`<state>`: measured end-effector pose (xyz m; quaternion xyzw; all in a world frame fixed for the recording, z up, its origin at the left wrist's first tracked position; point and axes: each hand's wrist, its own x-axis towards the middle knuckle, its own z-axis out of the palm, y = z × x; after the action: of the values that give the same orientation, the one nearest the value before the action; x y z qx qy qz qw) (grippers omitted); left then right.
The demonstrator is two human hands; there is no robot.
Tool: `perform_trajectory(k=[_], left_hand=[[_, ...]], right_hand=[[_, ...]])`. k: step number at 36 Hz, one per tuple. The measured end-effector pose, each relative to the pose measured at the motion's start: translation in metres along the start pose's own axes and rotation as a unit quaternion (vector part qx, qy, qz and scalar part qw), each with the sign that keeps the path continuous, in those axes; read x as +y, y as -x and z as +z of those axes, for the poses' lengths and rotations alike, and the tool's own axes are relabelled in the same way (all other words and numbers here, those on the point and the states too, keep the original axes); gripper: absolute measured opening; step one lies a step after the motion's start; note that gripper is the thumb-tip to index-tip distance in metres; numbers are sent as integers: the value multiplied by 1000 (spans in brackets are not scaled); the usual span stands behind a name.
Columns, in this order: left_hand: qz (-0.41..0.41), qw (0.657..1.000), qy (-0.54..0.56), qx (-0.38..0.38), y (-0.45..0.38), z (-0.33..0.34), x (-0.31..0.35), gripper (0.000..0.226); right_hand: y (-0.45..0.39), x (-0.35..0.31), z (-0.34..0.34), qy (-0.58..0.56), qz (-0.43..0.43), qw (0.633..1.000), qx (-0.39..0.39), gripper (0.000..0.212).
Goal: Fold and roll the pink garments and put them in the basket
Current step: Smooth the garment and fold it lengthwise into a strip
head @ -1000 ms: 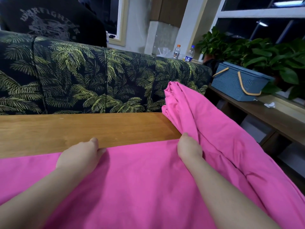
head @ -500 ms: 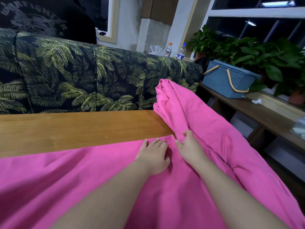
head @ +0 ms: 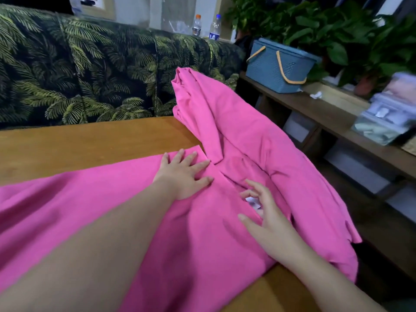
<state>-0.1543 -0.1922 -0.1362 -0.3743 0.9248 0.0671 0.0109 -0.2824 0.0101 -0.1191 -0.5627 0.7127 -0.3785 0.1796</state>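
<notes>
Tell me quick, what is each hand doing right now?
Left hand: open, fingers spread flat, pressing on the pink garment.
Right hand: open, fingers loosely spread just over the garment near a white tag; holding nothing.

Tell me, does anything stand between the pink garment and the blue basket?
Nothing visible does. The pink garment hangs off the table; the blue basket sits beyond an open gap, on a wooden shelf.
</notes>
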Motion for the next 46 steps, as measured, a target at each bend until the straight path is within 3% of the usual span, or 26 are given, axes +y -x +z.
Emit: perform_trajectory(k=[7, 12, 19, 23, 26, 29, 33, 35, 38, 42, 44, 46], left_hand=[[-7, 1000, 4, -4, 0, 0, 0, 64], [-5, 1000, 6, -12, 0, -1, -1, 65], [-5, 1000, 11, -18, -1, -3, -3, 66], [-13, 999, 13, -29, 0, -4, 0, 66], [-31, 999, -31, -26, 3, -9, 5, 66], [11, 996, -83, 38, 20, -12, 17, 64], [59, 998, 30, 6, 69, -6, 39, 59], [72, 997, 31, -16, 97, 3, 48, 60], [87, 996, 10, -13, 132, 16, 59, 77], [108, 994, 17, -12, 164, 24, 65, 89], [115, 993, 15, -16, 178, 26, 62, 86], [112, 993, 22, -24, 192, 23, 54, 76]], right_hand=[[44, 7, -23, -130, 10, 991, 24, 82], [57, 16, -31, -123, 57, 990, 27, 74], [59, 18, -26, 28, 90, 994, 48, 42], [61, 21, -15, 177, 23, 982, 56, 26], [64, 23, -12, 281, -44, 957, 58, 27], [62, 13, -15, 357, -62, 929, 77, 35], [57, 1, -8, 415, -86, 902, 81, 26], [50, -6, 0, 378, -93, 919, 59, 30], [35, -16, 12, 282, -52, 957, -46, 46], [33, -7, 18, 330, -22, 932, -149, 90], [36, -8, 16, 364, -6, 916, -167, 89], [37, -12, 15, 389, 8, 903, -182, 68]])
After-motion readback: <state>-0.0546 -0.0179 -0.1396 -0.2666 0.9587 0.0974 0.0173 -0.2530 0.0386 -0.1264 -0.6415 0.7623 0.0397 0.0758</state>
